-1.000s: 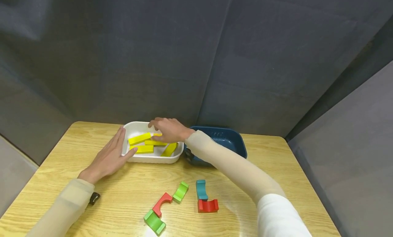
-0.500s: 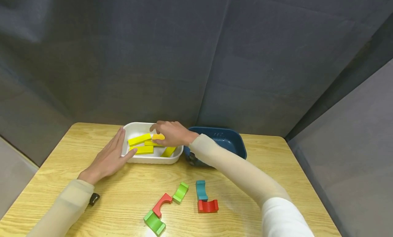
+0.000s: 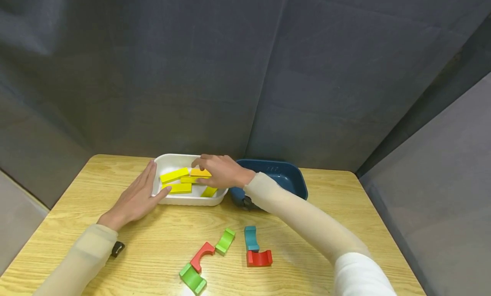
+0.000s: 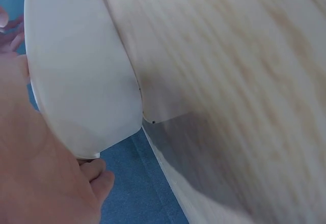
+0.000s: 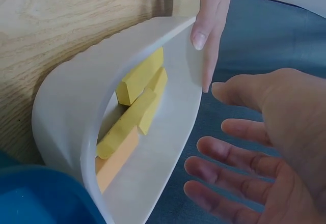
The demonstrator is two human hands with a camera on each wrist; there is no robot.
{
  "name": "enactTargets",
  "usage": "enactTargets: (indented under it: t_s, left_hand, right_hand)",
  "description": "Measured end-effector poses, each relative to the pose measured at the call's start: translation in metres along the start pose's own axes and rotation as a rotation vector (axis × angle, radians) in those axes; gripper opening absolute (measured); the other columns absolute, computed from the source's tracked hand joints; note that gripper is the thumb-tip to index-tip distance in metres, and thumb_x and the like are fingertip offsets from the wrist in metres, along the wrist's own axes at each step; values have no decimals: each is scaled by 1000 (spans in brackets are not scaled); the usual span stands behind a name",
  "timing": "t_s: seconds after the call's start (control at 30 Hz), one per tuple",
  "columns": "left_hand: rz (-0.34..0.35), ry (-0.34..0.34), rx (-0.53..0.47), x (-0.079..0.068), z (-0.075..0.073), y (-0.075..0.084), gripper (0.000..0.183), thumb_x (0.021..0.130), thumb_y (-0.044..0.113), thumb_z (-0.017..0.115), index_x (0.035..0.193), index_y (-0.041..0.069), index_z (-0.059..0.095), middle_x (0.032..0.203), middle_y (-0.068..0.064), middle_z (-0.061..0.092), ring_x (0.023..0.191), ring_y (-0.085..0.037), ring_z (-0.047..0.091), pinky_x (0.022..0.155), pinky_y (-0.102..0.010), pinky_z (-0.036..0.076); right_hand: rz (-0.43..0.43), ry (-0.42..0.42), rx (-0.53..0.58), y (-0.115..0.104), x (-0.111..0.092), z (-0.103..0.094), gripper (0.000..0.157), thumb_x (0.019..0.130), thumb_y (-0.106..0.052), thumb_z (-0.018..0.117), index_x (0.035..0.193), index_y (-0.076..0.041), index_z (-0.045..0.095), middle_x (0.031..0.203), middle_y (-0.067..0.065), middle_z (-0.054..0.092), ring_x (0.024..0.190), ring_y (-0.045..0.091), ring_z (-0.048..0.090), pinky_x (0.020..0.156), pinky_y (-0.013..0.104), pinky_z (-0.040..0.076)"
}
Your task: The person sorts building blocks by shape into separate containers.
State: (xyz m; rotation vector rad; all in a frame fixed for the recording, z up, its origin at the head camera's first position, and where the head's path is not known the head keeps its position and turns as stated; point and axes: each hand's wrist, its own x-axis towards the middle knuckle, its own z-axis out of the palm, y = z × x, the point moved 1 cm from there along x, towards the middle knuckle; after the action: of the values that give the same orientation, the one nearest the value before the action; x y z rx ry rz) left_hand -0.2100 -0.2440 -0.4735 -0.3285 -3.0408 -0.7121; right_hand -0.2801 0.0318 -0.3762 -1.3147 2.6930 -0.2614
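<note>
A white plastic bin (image 3: 193, 200) on the wooden table holds several yellow blocks (image 3: 174, 175) and an orange block (image 3: 200, 172). My left hand (image 3: 136, 198) rests against the bin's left end, its fingers extended along the outside and its thumb over the near rim. Above the bin's right part is my right hand (image 3: 222, 171), with nothing between its fingers. In the right wrist view, the right hand (image 5: 265, 158) has its fingers apart and loosely bent, clear of the blocks. From the head view, the right hand partly covers the blocks at that end.
A dark blue bin (image 3: 287, 176) stands right of the white one, partly under the right forearm. Nearer on the table lie curved blocks: two green (image 3: 193, 279), two red (image 3: 259, 258) and one teal (image 3: 251, 238). Grey curtains (image 3: 184, 74) hang behind the table.
My right hand has shifted slightly right over the white bin, and more of the orange block shows beside it. The left hand has stayed at the bin's left end.
</note>
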Motion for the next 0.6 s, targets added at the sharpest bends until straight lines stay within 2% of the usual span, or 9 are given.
enactTargets:
  t_s: [0.27,0.6]
  left_hand:
    - [0,-2,-1,0,-2,-1,105,107,68,44,170,2,-7,179,-13,-14,164,-46,8,127,-69,19]
    - [0,-1,-2,1,-1,-1,105,107,68,44,170,1,-6,179,-12,-14,164,-45,6,128,-68,18]
  right_hand:
    - [-6,23,-2,1,-13,-1,50,104,-34,73,149,-15,64,143,4,67,114,15,67,89,25,58]
    - [7,68,-23,8,-34,-5,49,102,-34,74,147,-16,66,142,3,67,109,16,68,87,28,59]
